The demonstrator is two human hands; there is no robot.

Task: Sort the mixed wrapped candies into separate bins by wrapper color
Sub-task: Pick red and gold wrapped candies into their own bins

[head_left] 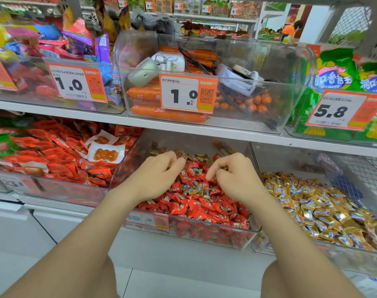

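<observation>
A clear middle bin (204,237) on the lower shelf holds a heap of red wrapped candies (204,208) with gold wrapped candies (197,190) mixed in at the centre and back. Both my hands are inside it. My left hand (159,175) has its fingers curled, and thumb and forefinger pinch a gold-brown candy at the back of the heap. My right hand (234,175) points its curled fingers down, thumb and forefinger pinching a candy in the pile; that wrapper's colour is hidden. The clear bin to the right (290,253) is filled with gold candies (325,207).
A bin of red snack packets (60,160) stands to the left. The shelf above (183,125) carries a bin of orange sausages (168,114), price tags and green bags (338,80). A wire basket (363,171) sits at the far right. White floor lies below.
</observation>
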